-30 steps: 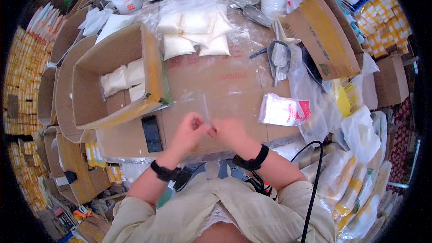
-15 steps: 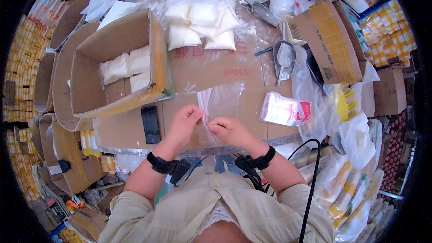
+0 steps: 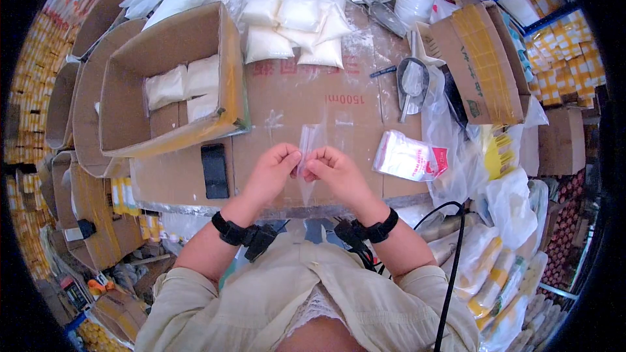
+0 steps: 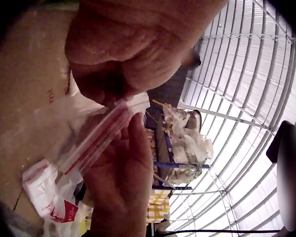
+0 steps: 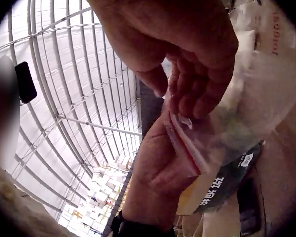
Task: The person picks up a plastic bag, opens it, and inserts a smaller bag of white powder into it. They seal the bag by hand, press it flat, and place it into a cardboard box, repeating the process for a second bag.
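Note:
A clear zip-lock bag (image 3: pixel 312 135) with a red line along its mouth stands between the two hands, above the cardboard tabletop (image 3: pixel 287 114). My left hand (image 3: pixel 268 168) pinches one side of its mouth between thumb and fingers. Opposite it, my right hand (image 3: pixel 337 171) pinches the other side, fingers curled. In the left wrist view the red-lined strip (image 4: pixel 96 140) runs slantwise between the hands. The right wrist view shows the bag's clear film (image 5: pixel 227 133) spreading away from the fingers.
Several filled white bags (image 3: pixel 293 32) lie at the back; more sit inside an open carton (image 3: pixel 228 65) on the left. A phone (image 3: pixel 215 171) lies by the left forearm. At right are a pack of empty bags (image 3: pixel 407 158), a metal scoop (image 3: pixel 413 85) and another carton (image 3: pixel 476 58).
The hands have moved slightly away from the body and keep hold of the bag. Half a second ago it lay spread toward the right; now it appears narrow, edge-on between them.

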A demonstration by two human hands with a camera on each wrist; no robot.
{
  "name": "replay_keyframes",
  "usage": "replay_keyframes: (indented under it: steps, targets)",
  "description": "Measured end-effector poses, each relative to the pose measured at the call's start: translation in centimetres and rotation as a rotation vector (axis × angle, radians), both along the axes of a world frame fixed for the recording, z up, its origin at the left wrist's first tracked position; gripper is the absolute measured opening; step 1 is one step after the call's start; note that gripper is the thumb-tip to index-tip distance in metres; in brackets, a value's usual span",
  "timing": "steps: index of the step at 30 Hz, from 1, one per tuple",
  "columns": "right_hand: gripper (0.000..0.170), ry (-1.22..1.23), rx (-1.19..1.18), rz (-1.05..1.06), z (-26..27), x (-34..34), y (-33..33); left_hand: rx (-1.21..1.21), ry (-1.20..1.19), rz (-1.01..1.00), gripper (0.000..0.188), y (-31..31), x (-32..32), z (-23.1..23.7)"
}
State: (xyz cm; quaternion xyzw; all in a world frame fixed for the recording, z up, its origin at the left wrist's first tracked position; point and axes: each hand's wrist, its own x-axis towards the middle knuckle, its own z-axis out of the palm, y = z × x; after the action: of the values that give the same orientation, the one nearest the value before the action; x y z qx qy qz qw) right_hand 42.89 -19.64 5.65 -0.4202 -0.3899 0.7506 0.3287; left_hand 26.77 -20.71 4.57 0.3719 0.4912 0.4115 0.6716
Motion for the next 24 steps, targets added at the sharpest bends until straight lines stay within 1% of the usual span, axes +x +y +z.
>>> replay_keyframes:
  steps: [1,4,8,11,13,16,17,19,20,22,23,24]
  targets:
    - [0.012,-0.047,0.004,-0.002,0.0,0.0,0.1,0.017,0.018,0.001,0.012,0.0,0.0,0.1]
    - [0.013,-0.074,0.021,0.004,0.2,0.1,0.1,0.024,0.036,0.0,0.014,-0.1,0.1,0.6]
    - [0.014,-0.059,0.041,0.031,1.2,0.2,0.1,0.054,0.029,-0.013,0.015,-0.2,0.1,1.6]
    - [0.016,-0.024,0.087,0.05,2.4,0.3,0.0,0.088,0.007,0.006,0.012,-0.4,0.1,2.8]
    - [0.017,-0.017,0.12,0.077,3.9,0.4,-0.1,0.16,0.067,0.026,0.008,-0.5,0.3,3.8]
    - [0.016,-0.225,0.193,0.113,4.8,0.3,-0.2,0.256,0.11,0.061,0.004,-0.9,0.7,5.4]
    - [0.014,-0.236,0.227,0.13,5.3,0.5,-0.3,0.285,0.118,0.074,0.004,-1.2,0.8,6.0]
    - [0.009,-0.256,0.294,0.166,6.0,1.0,-0.4,0.292,0.008,0.077,0.004,-1.8,0.9,7.1]
    - [0.009,-0.177,0.304,0.166,6.4,1.1,-0.6,0.298,-0.047,0.079,0.006,-2.1,1.0,7.8]
    - [0.008,-0.021,0.317,0.17,7.1,1.4,-0.9,0.371,0.157,0.027,0.01,-3.0,1.4,9.2]
    - [0.009,-0.009,0.336,0.166,7.4,1.6,-1.0,0.407,0.261,0.002,0.013,-3.3,1.6,9.7]
    - [0.011,0.004,0.353,0.16,7.6,1.7,-1.1,0.388,0.198,0.0,0.015,-3.7,1.7,9.8]
